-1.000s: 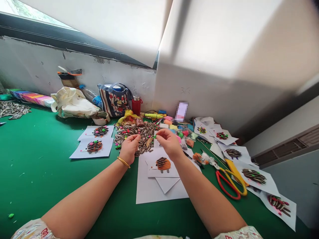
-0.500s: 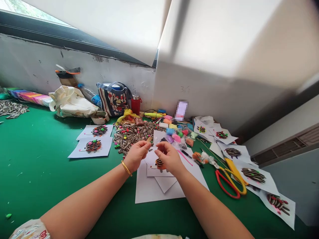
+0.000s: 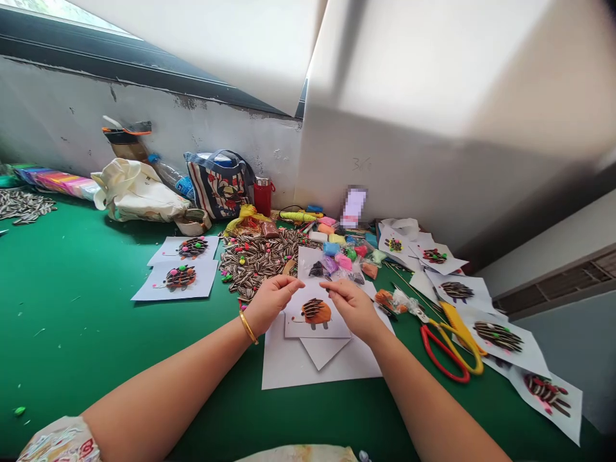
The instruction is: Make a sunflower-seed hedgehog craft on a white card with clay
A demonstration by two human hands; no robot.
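Observation:
Between my hands lies a white card with an orange clay hedgehog (image 3: 323, 314), its front half covered in striped sunflower seeds and its long snout pointing left. My left hand (image 3: 270, 301), with a gold bangle at the wrist, is closed in a pinch above the card's upper left; anything in its fingertips is too small to make out. Over the card's right side, my right hand (image 3: 355, 309) pinches a small dark sliver that looks like a sunflower seed. Blank white paper (image 3: 282, 372) lies beneath the card. A heap of sunflower seeds (image 3: 255, 260) spreads beyond my left hand.
Bagged coloured clay (image 3: 344, 261) sits behind the card. Red-and-yellow scissors (image 3: 445, 350) lie to the right, near several hedgehog cards (image 3: 500, 337). Two more cards (image 3: 176, 280) are at left. A striped bag (image 3: 219, 186), red flask (image 3: 262, 197) and white bag (image 3: 139, 192) line the wall.
My hands have drawn apart, the right one moving right, so the hedgehog on the card now shows whole. A dark sliver now shows at my right fingertips. The view has shifted slightly.

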